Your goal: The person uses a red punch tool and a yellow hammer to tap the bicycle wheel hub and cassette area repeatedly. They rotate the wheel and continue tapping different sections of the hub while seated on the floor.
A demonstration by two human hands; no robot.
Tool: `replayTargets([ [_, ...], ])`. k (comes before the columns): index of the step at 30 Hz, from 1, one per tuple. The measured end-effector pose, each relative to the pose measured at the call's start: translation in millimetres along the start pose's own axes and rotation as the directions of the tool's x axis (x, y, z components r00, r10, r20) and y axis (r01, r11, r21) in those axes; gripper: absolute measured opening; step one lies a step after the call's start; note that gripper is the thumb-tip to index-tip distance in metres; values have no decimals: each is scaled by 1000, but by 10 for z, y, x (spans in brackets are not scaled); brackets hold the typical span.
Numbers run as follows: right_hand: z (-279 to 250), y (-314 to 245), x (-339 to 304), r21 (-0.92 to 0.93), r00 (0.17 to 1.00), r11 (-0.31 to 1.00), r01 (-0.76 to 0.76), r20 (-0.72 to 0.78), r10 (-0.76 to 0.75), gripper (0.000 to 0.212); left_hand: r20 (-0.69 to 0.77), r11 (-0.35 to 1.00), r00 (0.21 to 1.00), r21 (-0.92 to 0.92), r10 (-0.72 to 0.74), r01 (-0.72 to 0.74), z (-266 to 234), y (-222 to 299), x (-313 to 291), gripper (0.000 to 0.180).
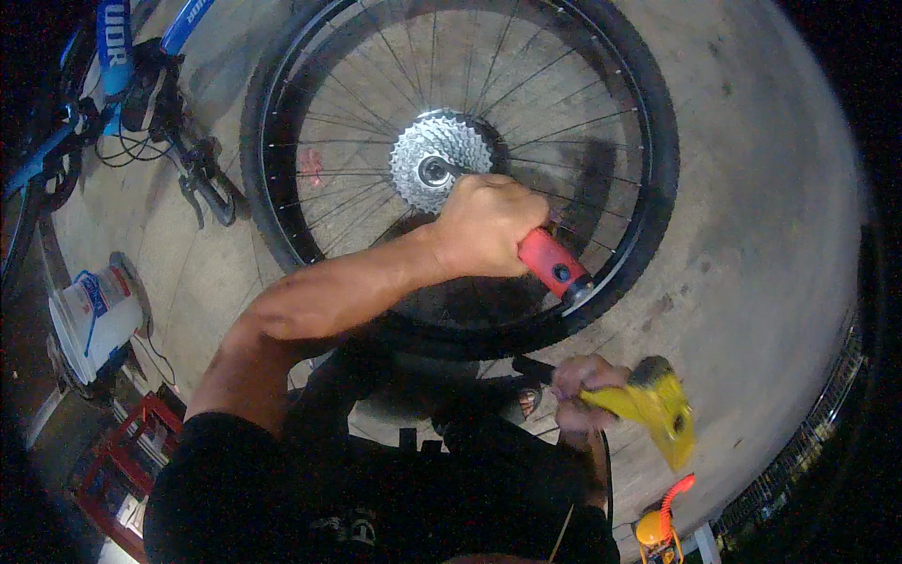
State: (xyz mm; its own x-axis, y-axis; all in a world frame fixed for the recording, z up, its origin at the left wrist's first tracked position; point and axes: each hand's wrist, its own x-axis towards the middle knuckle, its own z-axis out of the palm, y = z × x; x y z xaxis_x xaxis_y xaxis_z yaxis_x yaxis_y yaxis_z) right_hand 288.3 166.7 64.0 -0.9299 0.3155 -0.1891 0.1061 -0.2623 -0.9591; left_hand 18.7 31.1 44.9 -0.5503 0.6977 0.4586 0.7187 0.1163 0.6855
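Cassette [437, 132] work seems in hand, upper centre: left hand [490, 224] grips red-handled tool [545, 256] at its middle; right hand [584, 387], lower right, holds blurred yellow tool [658, 410]; next calls for steady seating.

"What stands at the upper left?"
"A blue bicycle [115, 47], with cables [132, 150] looping beside a black brake lever [193, 202]."
"And nearer the lower left?"
"A white bucket [94, 324], printed, with a blue handle. Below it is something red and boxy [148, 414], its kind hard to tell."
"The lower right?"
"An orange, rounded object [648, 528] just beside a red coil [670, 503]. Dark metal bars [799, 456] run along the edge, past the grey, stained concrete floor [761, 207]."
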Motion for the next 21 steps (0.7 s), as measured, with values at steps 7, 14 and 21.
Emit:
replayTargets([
  [7,52,-98,168,-364,996,927,89,35,-82,33,17,1000,999,1,-31,31,23,12,2,28],
  [14,102,-323,144,-135,993,985,105,-33,-110,41,-6,998,999,42,-40,40,49,-18,-10,30],
  [21,-324,-18,83,-88,986,984,-157,44,162,25,-1,998,999,34,-53,53,-4,-45,26,28],
])
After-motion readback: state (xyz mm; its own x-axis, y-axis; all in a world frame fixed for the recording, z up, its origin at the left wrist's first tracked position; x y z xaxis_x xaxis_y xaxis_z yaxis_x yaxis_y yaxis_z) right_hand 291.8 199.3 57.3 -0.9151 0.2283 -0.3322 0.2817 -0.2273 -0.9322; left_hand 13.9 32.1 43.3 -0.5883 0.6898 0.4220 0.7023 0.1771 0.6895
